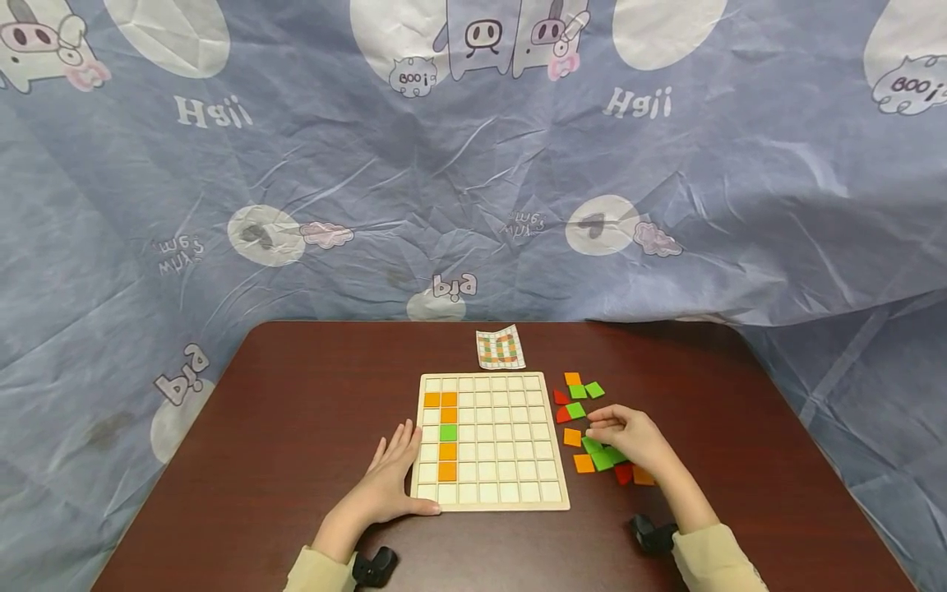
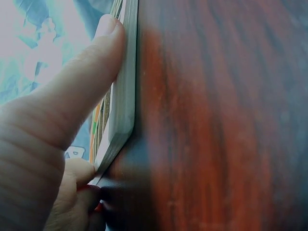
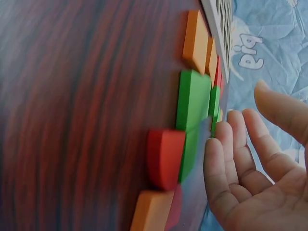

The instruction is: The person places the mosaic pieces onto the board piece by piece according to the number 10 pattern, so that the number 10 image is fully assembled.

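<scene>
A pale wooden grid board lies flat on the table. Its left part holds one green square tile and several orange tiles. My left hand rests against the board's left side, fingers stretched along the edge and thumb on the near corner. Over the loose tiles right of the board is my right hand, its fingers slightly bent and nothing between them in the right wrist view. Beneath and beside it lie green tiles, orange tiles and a rounded red piece; the hand partly hides the pile in the head view.
Behind the board lies a small paper card with a printed coloured grid. More loose tiles, among them an orange square, sit by the board's far right corner. A patterned blue cloth hangs behind the dark wooden table.
</scene>
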A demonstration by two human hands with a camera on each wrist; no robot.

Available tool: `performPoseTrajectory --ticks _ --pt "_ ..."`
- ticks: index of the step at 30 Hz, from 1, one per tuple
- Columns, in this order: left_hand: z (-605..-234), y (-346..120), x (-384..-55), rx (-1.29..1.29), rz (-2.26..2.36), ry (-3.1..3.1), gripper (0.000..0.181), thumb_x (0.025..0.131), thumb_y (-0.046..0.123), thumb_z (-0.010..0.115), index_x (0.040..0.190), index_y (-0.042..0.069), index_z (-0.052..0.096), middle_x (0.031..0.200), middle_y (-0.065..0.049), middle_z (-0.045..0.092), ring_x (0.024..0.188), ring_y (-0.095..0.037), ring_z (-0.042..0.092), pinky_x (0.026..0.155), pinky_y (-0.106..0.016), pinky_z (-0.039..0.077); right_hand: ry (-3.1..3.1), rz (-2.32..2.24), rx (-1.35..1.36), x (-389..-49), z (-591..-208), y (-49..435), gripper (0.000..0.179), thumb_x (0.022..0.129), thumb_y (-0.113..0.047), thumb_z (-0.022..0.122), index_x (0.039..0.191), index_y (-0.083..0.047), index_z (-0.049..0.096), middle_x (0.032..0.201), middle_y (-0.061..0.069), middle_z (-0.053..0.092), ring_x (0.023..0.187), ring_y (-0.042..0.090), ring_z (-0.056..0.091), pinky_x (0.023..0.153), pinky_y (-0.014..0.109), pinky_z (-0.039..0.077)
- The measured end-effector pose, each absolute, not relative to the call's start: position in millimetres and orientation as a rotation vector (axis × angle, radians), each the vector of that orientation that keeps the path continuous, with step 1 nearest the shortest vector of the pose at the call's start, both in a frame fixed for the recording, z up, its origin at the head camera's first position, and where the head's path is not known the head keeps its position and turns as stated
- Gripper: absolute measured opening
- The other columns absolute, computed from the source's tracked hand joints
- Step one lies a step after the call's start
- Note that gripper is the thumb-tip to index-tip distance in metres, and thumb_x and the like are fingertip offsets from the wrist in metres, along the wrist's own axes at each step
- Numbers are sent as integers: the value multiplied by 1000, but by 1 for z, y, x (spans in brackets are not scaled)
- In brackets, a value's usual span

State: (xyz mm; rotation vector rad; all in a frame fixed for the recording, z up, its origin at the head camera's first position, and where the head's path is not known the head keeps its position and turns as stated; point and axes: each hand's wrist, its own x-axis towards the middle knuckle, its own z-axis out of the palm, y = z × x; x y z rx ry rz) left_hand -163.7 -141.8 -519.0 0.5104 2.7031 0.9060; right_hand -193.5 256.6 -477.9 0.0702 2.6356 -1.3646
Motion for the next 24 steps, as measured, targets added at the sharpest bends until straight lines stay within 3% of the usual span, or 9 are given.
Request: performPoseTrajectory --ticks 8,16,24 --pt "-519 -142 -163 505 895 2710 125 68 53 86 157 0 16 164 -21 6 154 -35 4 122 -57 2 2672 -1173 -43 -187 -478 272 41 81 -18 80 114 2 67 113 18 68 99 28 65 81 35 57" --pt "-517 -142 -162 511 888 2714 123 69 52 86 157 0 16 164 -21 6 153 -36 5 122 -59 3 2733 -1008 -100 -184 -478 277 40 74 -13 85 108 -2 69 108 11 65 96 25 59 84 39 52" --pt "-517 -142 -163 505 897 2711 124 68 51 86 157 1 15 164 -22 7 154 -36 5 122 -58 2 2763 -947 -101 -184 -482 281 37 70 -9 87 102 -4 69 103 10 63 93 24 61 82 39 55"
